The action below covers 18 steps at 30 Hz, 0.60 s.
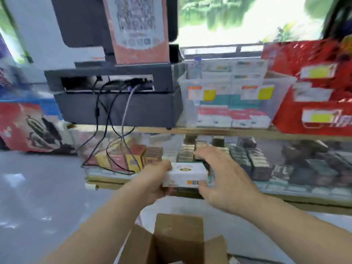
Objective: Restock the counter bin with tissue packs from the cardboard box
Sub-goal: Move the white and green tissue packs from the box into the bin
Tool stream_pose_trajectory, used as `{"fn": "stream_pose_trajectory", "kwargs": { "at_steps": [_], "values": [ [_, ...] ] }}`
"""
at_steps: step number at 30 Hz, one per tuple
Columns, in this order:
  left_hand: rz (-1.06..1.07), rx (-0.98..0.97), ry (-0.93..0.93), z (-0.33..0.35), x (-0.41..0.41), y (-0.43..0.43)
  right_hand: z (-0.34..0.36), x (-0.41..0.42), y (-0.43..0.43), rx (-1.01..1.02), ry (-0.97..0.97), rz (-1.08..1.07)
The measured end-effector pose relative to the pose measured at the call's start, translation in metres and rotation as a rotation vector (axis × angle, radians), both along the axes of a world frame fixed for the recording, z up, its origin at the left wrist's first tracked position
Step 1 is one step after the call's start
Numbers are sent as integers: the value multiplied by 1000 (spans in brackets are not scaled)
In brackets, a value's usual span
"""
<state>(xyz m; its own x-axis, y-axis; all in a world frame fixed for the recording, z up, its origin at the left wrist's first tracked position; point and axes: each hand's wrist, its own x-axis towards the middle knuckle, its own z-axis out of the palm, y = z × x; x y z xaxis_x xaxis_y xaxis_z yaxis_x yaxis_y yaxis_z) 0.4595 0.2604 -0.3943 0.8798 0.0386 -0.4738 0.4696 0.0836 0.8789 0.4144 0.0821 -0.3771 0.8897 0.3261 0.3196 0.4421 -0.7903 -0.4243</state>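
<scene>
A white tissue pack [187,175] is held in the air in front of a glass display case. My left hand [159,177] grips its left end. My right hand [221,172] is at its right end, thumb under the pack and fingers spread above it. The open cardboard box [177,239] is below my arms at the bottom middle, flaps up; its contents are hidden. The clear counter bin [282,86] stands on the counter top at upper right, with several tissue packs stacked inside behind price labels. The frame is motion-blurred.
A black cash register [118,103] with hanging cables sits on the counter left of the bin. A red display box [314,88] stands to the bin's right. The glass case [247,159] below holds rows of small boxes. Grey floor lies at left.
</scene>
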Motion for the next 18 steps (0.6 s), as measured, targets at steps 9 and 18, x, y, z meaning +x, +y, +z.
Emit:
{"fn": "stream_pose_trajectory", "kwargs": {
  "at_steps": [9, 18],
  "values": [
    [-42, -74, -293, 207, -14, -54, 184, -12, -29, -185, -375, -6],
    [-159, -27, -276, 293, 28, -77, 262, 33, -36, -386, -480, -187]
  ]
}}
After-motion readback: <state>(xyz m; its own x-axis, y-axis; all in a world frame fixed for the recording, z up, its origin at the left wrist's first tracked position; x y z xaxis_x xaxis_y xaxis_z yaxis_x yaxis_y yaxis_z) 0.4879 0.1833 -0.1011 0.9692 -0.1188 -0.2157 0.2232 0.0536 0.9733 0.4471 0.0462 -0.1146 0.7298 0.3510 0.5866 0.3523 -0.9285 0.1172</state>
